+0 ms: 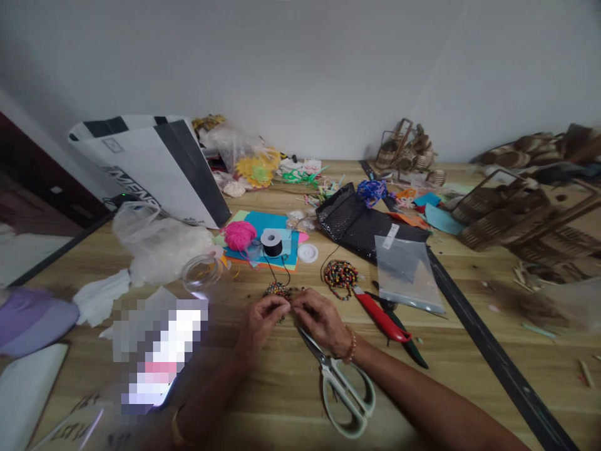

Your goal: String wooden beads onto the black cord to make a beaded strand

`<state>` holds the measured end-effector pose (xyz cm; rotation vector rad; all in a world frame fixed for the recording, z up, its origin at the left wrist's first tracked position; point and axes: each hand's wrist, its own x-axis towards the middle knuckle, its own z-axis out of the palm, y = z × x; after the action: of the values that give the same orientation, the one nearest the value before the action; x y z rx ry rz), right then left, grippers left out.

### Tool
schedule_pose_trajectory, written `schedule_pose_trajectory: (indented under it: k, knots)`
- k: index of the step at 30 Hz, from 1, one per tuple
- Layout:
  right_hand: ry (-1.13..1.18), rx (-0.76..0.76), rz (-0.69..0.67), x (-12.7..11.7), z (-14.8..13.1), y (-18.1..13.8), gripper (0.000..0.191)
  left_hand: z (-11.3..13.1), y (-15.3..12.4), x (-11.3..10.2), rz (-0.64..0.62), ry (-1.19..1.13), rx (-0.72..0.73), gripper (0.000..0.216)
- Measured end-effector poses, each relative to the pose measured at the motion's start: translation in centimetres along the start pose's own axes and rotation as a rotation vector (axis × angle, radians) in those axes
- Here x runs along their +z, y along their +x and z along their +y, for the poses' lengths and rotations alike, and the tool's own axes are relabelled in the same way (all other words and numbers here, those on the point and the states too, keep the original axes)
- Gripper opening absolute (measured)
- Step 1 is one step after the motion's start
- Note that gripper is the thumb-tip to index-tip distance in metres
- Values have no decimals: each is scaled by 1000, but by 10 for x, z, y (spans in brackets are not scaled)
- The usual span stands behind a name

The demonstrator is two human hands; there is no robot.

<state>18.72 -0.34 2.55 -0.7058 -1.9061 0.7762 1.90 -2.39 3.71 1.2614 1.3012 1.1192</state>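
My left hand (261,318) and my right hand (319,316) meet at the middle of the wooden table (469,376), fingers pinched together over a small heap of multicoloured beads (277,289). A thin black cord (277,268) runs from the hands up to a black spool (272,242). What exactly the fingertips pinch is too small to make out. A finished coil of beads (340,275) lies just right of the hands. White-handled scissors (340,382) rest under my right wrist.
Red-handled pliers (381,317) and a clear zip bag (406,274) lie to the right. A pink yarn ball (239,235) sits on coloured paper. A paper bag (154,166) and plastic bag (159,244) stand left; woven baskets (511,213) crowd the right.
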Motion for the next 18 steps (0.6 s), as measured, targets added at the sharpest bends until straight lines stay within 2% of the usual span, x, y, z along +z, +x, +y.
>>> schedule_pose_trajectory:
  k: [6,14,18]
  knots:
    - [49,97,-20,-1,0,1,17,-3,1,-1,-3,27,15,14]
    - [342,418,-28,4,3,-3,29,-7,4,-3,43,84,27,17]
    - [351,424,43,4,4,-2,29,-6,4,-3,66,86,20,17]
